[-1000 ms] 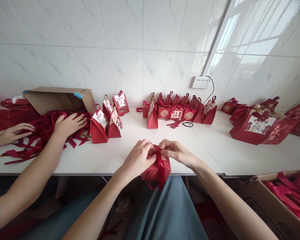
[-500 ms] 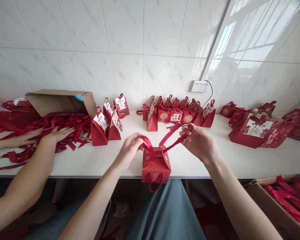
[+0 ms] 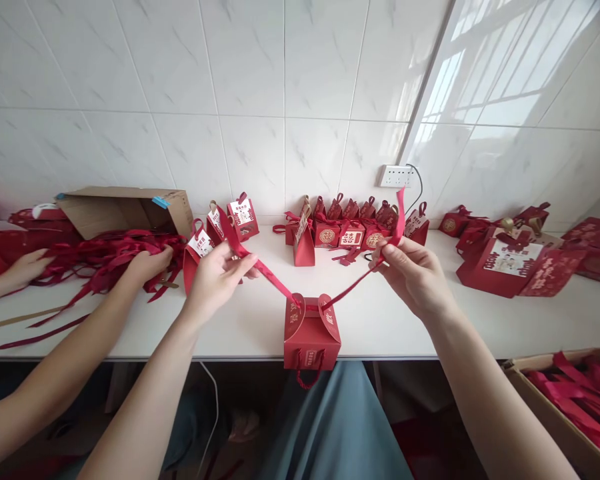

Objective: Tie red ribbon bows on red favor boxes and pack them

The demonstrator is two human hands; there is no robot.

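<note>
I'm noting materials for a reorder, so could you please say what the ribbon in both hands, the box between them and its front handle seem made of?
Ribbon: probably satiny fabric, slightly glossy, since it catches light. Box: likely printed card, matt, judging by its crisp folds and thin curved flaps. Handle: apparently twisted cord, ridged finish, strands showing; fibre unclear.

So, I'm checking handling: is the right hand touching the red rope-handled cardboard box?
Apart: the head view shows white tabletop between the right hand and the box.
</note>
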